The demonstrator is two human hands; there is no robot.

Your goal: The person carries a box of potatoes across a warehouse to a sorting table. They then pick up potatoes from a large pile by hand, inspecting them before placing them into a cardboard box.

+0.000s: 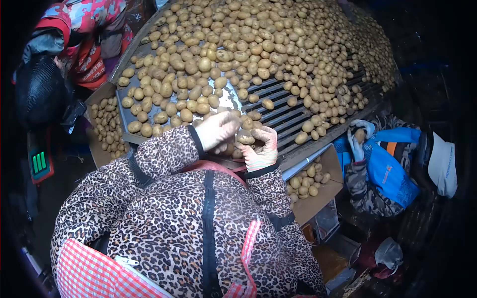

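So this is a potato sorting line, and the person in the leopard-print jacket [164, 223] is leaning over the near edge of the roller conveyor [293, 116], both hands in pale work gloves. The left hand [217, 130] is curled down onto a little cluster of potatoes at the lip of the conveyor; it looks like it's closing on something, but the glove hides the fingers, so I can't honestly tell whether it has a grip. The right hand [259, 149] is clearly wrapped around one potato [245, 137], thumb and fingers cupped under it, held just above the rollers right beside the other hand. The main heap of potatoes [238, 44] covers most of the conveyor further back. There's a cardboard box [323, 191] with some potatoes in it low on the right, and another box [102, 149] on the left side. A co-worker in a blue jacket [387, 169] is at the right with a gloved hand [358, 136] on a potato too, and another person in a red patterned top [87, 35] is at the top left. What could go wrong, I reckon: the two hands are bunched tightly together, so the held potato could get knocked loose and drop between the conveyor edge and the box, and a loose cuff so close to the rollers could snag.
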